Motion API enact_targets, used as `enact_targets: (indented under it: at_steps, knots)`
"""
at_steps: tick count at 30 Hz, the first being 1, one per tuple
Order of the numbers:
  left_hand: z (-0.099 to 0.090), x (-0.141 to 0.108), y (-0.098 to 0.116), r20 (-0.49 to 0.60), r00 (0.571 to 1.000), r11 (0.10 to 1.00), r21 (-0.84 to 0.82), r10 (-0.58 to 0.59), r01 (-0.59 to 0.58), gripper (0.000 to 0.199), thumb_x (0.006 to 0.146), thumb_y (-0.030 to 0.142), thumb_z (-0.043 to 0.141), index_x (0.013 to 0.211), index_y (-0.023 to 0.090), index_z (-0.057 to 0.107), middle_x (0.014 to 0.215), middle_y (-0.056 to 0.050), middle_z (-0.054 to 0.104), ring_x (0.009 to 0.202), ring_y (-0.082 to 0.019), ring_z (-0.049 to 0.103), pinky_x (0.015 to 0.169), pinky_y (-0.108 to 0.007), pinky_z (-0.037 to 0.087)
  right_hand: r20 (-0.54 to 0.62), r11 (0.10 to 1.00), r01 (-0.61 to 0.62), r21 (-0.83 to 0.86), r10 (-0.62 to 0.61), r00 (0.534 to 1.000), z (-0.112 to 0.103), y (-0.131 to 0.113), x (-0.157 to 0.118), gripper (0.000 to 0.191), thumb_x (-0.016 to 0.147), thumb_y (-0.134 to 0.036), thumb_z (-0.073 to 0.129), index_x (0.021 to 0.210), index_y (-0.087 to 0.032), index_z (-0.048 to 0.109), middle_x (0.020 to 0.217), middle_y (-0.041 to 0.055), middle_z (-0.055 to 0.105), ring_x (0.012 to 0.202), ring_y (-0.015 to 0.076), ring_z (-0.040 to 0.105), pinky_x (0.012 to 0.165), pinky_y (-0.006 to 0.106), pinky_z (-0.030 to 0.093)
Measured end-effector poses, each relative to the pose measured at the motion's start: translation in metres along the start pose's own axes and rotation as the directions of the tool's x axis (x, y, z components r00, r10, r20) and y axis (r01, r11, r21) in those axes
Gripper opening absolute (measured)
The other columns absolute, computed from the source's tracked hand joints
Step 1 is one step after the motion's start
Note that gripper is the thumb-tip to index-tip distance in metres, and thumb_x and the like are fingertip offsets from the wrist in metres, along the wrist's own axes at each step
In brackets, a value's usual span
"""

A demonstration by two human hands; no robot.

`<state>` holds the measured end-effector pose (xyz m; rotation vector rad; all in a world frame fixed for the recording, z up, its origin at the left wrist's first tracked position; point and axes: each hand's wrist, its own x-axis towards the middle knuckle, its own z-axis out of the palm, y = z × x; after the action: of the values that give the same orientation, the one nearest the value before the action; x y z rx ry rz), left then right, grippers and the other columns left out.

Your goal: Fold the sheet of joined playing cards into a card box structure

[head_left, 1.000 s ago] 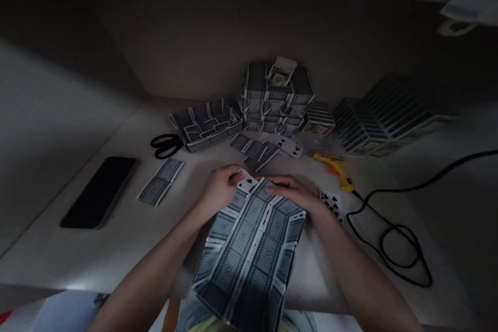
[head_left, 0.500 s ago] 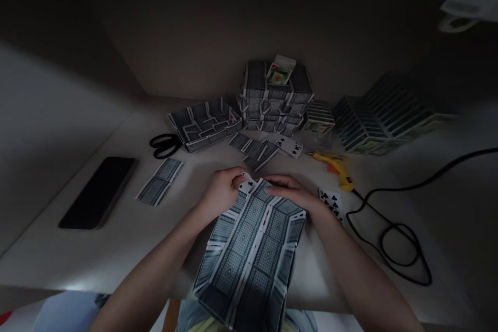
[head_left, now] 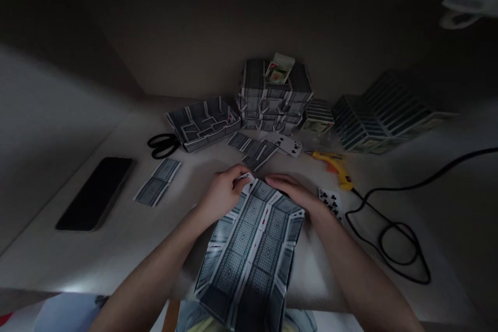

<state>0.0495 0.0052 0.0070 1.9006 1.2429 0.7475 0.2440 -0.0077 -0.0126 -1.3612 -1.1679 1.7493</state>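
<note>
Nearest is the big open box made of cards (head_left: 243,238), tipped up toward the lap, about where it was a second ago. At its far end, the left hand (head_left: 220,194) pinches a small white card (head_left: 246,177) between thumb and finger. The thumb has slid over the card, so much less of its face shows now (the 5 still peeks out). The right hand (head_left: 298,194) has pulled its fingers back off the inside of the box to its far edge; I can't tell how far open it is. To me, that means the work is all at that far corner, with the left hand minding the card. It looks tucked close to the box, though it's too dark to say if it's stuck.

Farther off, the black phone (head_left: 95,194) lies to the left and the yellow glue gun (head_left: 338,168) to the right. Past them are the scissors (head_left: 161,144), then a card tray (head_left: 206,135) beside a tall card stack (head_left: 276,104).
</note>
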Motion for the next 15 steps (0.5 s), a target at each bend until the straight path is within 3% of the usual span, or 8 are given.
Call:
enact_targets:
  at_steps: [6,11,15]
  knots:
    - [0.0032,0.0022,-0.0058,-0.107,0.993,0.992,-0.123,-0.042,0.028,0.012,0.077,0.027,0.051,0.084,0.018,0.056,0.075,0.000,0.066,0.069,-0.012,0.062,0.062,-0.021,0.045,0.171,0.992,-0.064,0.104,0.046,0.984,-0.0009,-0.0014,-0.0017,0.031,0.070,-0.044,0.059,0.086,-0.018,0.067,0.073,-0.0004,0.066,0.070,0.0153,0.059,0.069,0.027,0.043]
    - [0.0034,-0.0003,-0.0039,-0.081,0.997,0.993,-0.115,0.003,-0.012,0.016,0.080,0.026,0.048,0.087,0.019,0.059,0.079,0.000,0.066,0.074,-0.013,0.062,0.067,-0.021,0.046,0.193,0.977,-0.160,0.142,0.132,0.972,0.0013,-0.0046,-0.0051,0.029,0.070,-0.042,0.060,0.081,-0.016,0.067,0.070,0.0008,0.066,0.065,0.0151,0.059,0.069,0.029,0.044]
    - [0.0004,-0.0009,-0.0008,-0.049,0.999,0.994,-0.107,0.023,-0.028,0.017,0.080,0.024,0.046,0.085,0.019,0.062,0.083,0.000,0.067,0.078,-0.013,0.061,0.072,-0.022,0.046,0.181,0.977,-0.123,0.173,0.091,0.979,0.0025,-0.0064,-0.0047,0.026,0.068,-0.038,0.062,0.082,-0.017,0.066,0.072,-0.0002,0.066,0.066,0.0147,0.059,0.070,0.029,0.044]
